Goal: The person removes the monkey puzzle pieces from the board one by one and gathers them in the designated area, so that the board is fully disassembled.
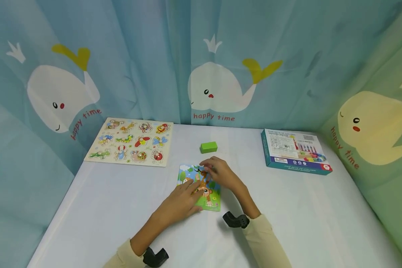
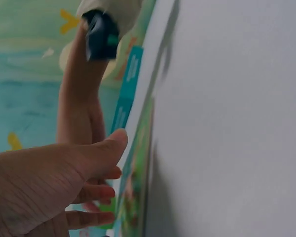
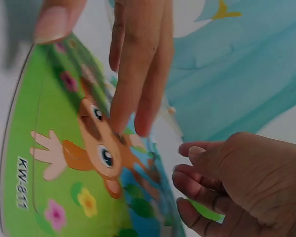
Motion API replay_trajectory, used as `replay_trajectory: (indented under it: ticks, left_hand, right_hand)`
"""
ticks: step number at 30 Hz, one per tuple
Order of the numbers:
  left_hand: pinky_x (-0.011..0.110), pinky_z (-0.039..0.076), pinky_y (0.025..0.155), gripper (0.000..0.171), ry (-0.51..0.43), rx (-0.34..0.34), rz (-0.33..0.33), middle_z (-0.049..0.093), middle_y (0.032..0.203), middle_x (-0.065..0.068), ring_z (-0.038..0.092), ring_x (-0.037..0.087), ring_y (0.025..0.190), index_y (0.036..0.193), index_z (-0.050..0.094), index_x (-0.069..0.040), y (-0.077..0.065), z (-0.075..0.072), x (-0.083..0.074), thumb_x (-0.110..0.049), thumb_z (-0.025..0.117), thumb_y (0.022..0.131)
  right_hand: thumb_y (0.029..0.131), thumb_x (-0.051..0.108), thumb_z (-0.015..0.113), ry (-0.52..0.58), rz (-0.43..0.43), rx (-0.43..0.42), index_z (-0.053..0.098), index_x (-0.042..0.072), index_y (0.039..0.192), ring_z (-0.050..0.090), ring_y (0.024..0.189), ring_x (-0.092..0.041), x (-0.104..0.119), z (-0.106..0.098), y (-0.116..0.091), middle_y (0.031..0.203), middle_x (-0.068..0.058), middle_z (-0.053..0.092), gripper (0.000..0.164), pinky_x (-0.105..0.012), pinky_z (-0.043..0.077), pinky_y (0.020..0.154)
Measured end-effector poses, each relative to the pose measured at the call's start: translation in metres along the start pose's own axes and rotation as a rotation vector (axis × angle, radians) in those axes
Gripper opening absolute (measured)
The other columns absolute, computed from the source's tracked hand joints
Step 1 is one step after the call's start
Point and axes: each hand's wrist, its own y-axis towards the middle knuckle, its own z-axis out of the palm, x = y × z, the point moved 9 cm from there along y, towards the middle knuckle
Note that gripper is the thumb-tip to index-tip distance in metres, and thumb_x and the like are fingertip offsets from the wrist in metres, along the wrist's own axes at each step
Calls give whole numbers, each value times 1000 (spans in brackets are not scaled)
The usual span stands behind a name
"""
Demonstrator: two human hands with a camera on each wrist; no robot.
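A square picture puzzle [image 1: 215,204] with a cartoon monkey, flowers and a green and blue background lies on the white table. My left hand [image 1: 179,203] rests over its left part, fingers stretched across the picture. In the right wrist view, fingertips of that left hand [image 3: 140,64] come down onto the monkey, its thumb at the board's edge. At the puzzle's upper right edge is my right hand [image 1: 221,173], fingers loosely bent and fingertips close to the board. No loose piece shows between its fingers. Just beyond the puzzle lies a green block [image 1: 209,147].
A wooden insect peg board [image 1: 169,149] lies at the back left. On the back right is a teal boxed set [image 1: 296,169] with a printed lid. Blue curtain [image 1: 147,74] with white whales closes off the table's far side.
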Motion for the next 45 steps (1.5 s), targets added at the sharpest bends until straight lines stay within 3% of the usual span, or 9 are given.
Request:
replay_trajectory:
  ticks: [6, 19, 30, 41, 45]
  left_hand:
    - [42, 50, 99, 59, 51, 17, 25, 50, 144, 12, 48, 32, 134, 132, 58, -11, 6, 9, -15, -52, 62, 90]
    - [43, 52, 95, 66, 125, 7, -61, 49, 145, 13, 49, 33, 132, 136, 56, -8, 10, 12, -24, -53, 64, 88]
    - [40, 54, 88, 63, 208, -86, -98, 53, 140, 13, 53, 31, 128, 132, 59, -12, 11, 9, -27, -53, 66, 85]
    - [38, 51, 88, 62, 182, -81, -123, 51, 137, 12, 49, 26, 126, 133, 57, -16, 10, 11, -26, -52, 68, 83]
    - [41, 49, 91, 60, 127, -32, -136, 48, 141, 13, 45, 28, 129, 136, 54, -15, 11, 15, -25, -46, 68, 87]
  right_hand:
    - [96, 4, 57, 12, 13, 38, 69, -2, 110, 61, 85, -21, -2, 11, 10, 98, -12, 64, 19, -35, 53, 77]
    - [97, 5, 57, 36, -19, 111, 71, 1, 108, 53, 80, -15, 2, 28, 25, 98, -11, 63, 19, -27, 47, 72]
    - [100, 9, 53, 13, 0, 200, 71, 10, 118, 46, 76, -13, 1, 42, 34, 95, -7, 58, 25, -26, 44, 70]
    - [99, 7, 54, -53, -36, 250, 71, 11, 119, 44, 74, -13, 15, 45, 39, 91, -6, 59, 27, -23, 42, 67]
    - [99, 7, 54, -85, -53, 263, 71, 10, 119, 46, 76, -12, 18, 45, 41, 93, -6, 61, 27, -22, 43, 69]
